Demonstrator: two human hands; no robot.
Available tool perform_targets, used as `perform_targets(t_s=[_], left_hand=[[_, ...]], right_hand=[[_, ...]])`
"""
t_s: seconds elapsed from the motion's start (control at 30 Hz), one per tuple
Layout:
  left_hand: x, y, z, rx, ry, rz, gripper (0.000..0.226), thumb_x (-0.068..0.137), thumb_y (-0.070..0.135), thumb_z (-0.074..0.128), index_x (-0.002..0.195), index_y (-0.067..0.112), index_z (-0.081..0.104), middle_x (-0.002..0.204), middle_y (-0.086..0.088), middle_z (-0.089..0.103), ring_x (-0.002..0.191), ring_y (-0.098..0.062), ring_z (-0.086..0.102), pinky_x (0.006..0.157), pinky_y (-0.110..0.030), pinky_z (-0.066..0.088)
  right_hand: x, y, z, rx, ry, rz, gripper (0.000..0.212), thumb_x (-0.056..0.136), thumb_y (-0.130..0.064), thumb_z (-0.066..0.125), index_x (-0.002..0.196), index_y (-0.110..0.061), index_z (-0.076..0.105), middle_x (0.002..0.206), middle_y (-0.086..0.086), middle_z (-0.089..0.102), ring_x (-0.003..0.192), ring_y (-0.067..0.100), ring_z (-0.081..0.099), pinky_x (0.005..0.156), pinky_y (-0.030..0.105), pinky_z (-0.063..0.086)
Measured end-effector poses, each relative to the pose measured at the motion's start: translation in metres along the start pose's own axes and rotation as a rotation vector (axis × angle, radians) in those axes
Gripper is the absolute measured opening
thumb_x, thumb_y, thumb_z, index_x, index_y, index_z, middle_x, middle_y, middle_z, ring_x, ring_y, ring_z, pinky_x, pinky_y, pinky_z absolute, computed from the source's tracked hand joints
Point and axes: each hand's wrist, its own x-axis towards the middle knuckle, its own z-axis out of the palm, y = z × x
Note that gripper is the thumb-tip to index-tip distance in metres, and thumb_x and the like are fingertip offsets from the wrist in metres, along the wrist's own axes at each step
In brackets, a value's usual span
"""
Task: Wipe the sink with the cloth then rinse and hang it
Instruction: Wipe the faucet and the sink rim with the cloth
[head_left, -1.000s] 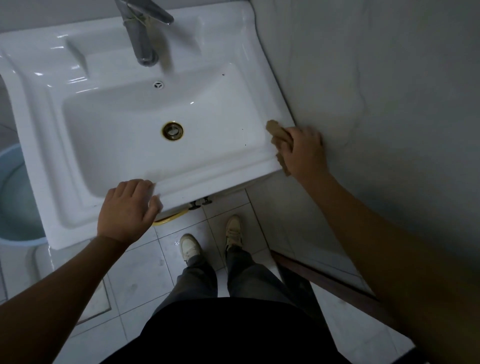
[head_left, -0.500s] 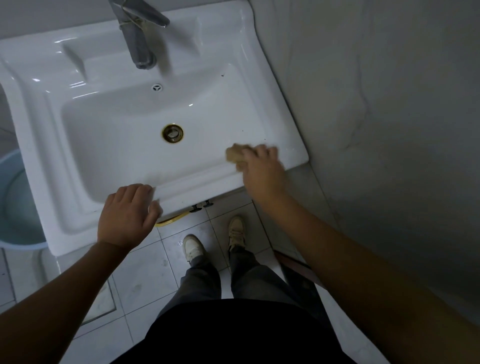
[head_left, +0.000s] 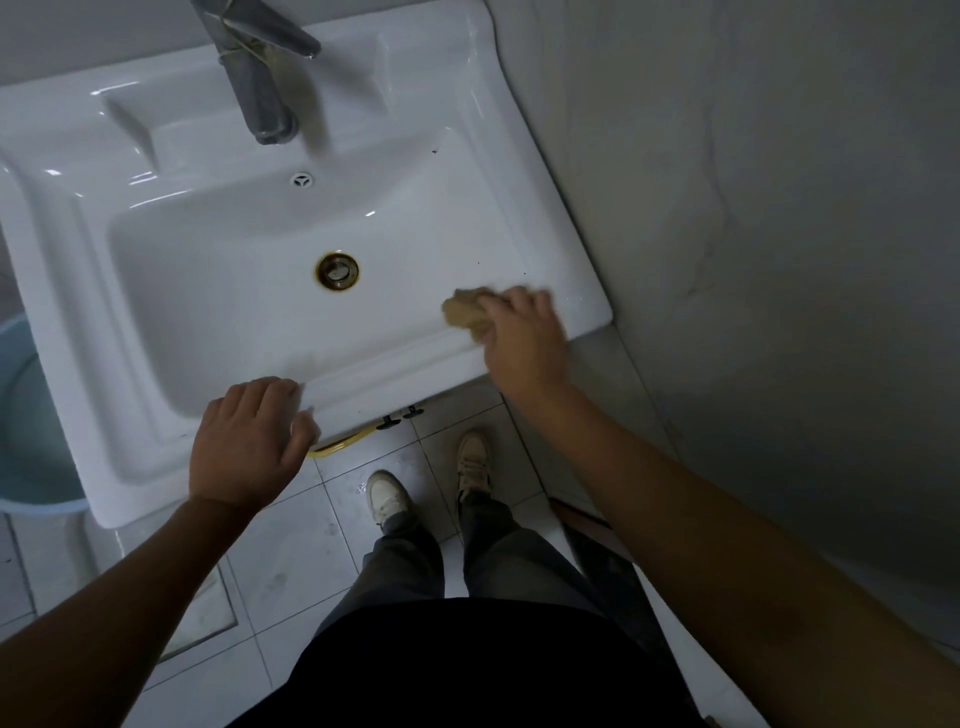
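A white ceramic sink (head_left: 218, 291) fills the upper left of the head view, with a brass-ringed drain (head_left: 338, 270) in its basin. My right hand (head_left: 524, 338) presses a bunched tan cloth (head_left: 466, 310) against the basin's near right corner, just inside the front rim. My left hand (head_left: 249, 441) rests flat on the front rim at the left, fingers together, holding nothing. Part of the cloth is hidden under my right fingers.
A chrome tap (head_left: 257, 73) stands at the back of the sink, spout over the basin. A grey wall (head_left: 753, 208) runs along the sink's right side. A blue bucket (head_left: 26, 426) sits on the floor at the left. My shoes (head_left: 387, 499) stand on white tiles below.
My right hand has carried the cloth from the sink's right edge leftward to the front right corner of the basin. My left hand has stayed on the front rim.
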Motion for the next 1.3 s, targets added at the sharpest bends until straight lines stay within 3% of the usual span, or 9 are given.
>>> perform_targets(t_s=[0.1,0.3,0.47,0.67,0.8,1.0,1.1,1.17,1.3], left_hand=[[0.000,0.002,-0.002,-0.002,0.003,0.005,0.044,0.092,0.039,0.039,0.111,0.005,0.060,0.104,-0.015,0.066,0.089,-0.035,0.058,0.074,-0.042,0.043],[0.000,0.002,-0.001,0.007,0.012,0.007,0.042,0.091,0.037,0.041,0.110,0.005,0.060,0.104,-0.015,0.067,0.089,-0.035,0.059,0.074,-0.042,0.043],[0.002,0.000,0.002,0.025,0.021,0.001,0.040,0.090,0.036,0.043,0.110,0.006,0.060,0.107,-0.015,0.066,0.091,-0.038,0.058,0.074,-0.043,0.042],[0.002,0.001,0.001,0.018,0.006,-0.004,0.041,0.091,0.037,0.041,0.111,0.005,0.060,0.107,-0.015,0.067,0.092,-0.037,0.058,0.075,-0.043,0.042],[0.000,0.003,-0.002,0.009,-0.001,0.000,0.043,0.092,0.037,0.040,0.110,0.005,0.061,0.105,-0.016,0.067,0.090,-0.036,0.059,0.075,-0.043,0.044],[-0.001,0.003,-0.005,-0.002,0.017,0.017,0.044,0.092,0.038,0.039,0.108,0.004,0.061,0.103,-0.017,0.067,0.088,-0.037,0.059,0.073,-0.043,0.044],[-0.001,0.003,-0.005,-0.006,0.013,0.014,0.045,0.092,0.039,0.039,0.109,0.004,0.061,0.104,-0.017,0.067,0.090,-0.037,0.059,0.073,-0.042,0.043],[-0.002,0.003,-0.004,-0.007,0.011,0.016,0.045,0.092,0.039,0.039,0.110,0.004,0.061,0.104,-0.017,0.067,0.090,-0.037,0.060,0.074,-0.043,0.044],[-0.002,0.004,-0.005,-0.002,0.014,0.010,0.043,0.092,0.037,0.040,0.110,0.004,0.061,0.104,-0.017,0.067,0.090,-0.036,0.060,0.074,-0.043,0.045]], right_hand=[[-0.008,-0.004,-0.004,0.107,0.022,-0.139,0.038,0.086,-0.006,0.059,0.122,-0.014,0.069,0.109,0.006,0.065,0.104,0.029,0.052,0.076,0.036,0.049],[0.041,0.047,-0.027,-0.030,0.121,-0.033,0.047,0.087,-0.004,0.056,0.131,-0.018,0.062,0.123,0.009,0.058,0.113,0.031,0.050,0.085,0.039,0.048],[0.074,0.053,-0.012,-0.143,-0.064,-0.214,0.041,0.073,0.001,0.059,0.112,-0.008,0.068,0.120,0.014,0.059,0.110,0.038,0.050,0.079,0.049,0.052],[0.036,0.048,-0.011,-0.094,-0.107,-0.028,0.036,0.088,-0.010,0.055,0.122,-0.015,0.064,0.122,0.011,0.055,0.110,0.033,0.048,0.078,0.040,0.047],[0.006,0.009,-0.015,-0.016,-0.160,0.064,0.034,0.091,-0.014,0.053,0.124,-0.017,0.061,0.122,0.009,0.055,0.115,0.030,0.045,0.085,0.044,0.049],[-0.034,-0.086,-0.009,0.375,-0.329,-0.147,0.027,0.095,-0.014,0.050,0.118,-0.017,0.064,0.110,0.005,0.060,0.108,0.023,0.048,0.083,0.041,0.050],[-0.031,-0.078,-0.022,0.633,-0.311,-0.010,0.027,0.097,-0.009,0.050,0.119,-0.018,0.063,0.108,0.003,0.063,0.089,0.016,0.061,0.069,0.026,0.054],[-0.024,-0.052,-0.035,0.724,-0.226,0.115,0.024,0.098,-0.009,0.050,0.118,-0.018,0.060,0.105,0.002,0.066,0.084,0.015,0.066,0.068,0.027,0.056],[-0.003,0.026,-0.049,0.563,0.054,0.396,0.016,0.100,-0.018,0.049,0.113,-0.013,0.057,0.097,-0.001,0.064,0.088,0.023,0.065,0.062,0.027,0.044]])
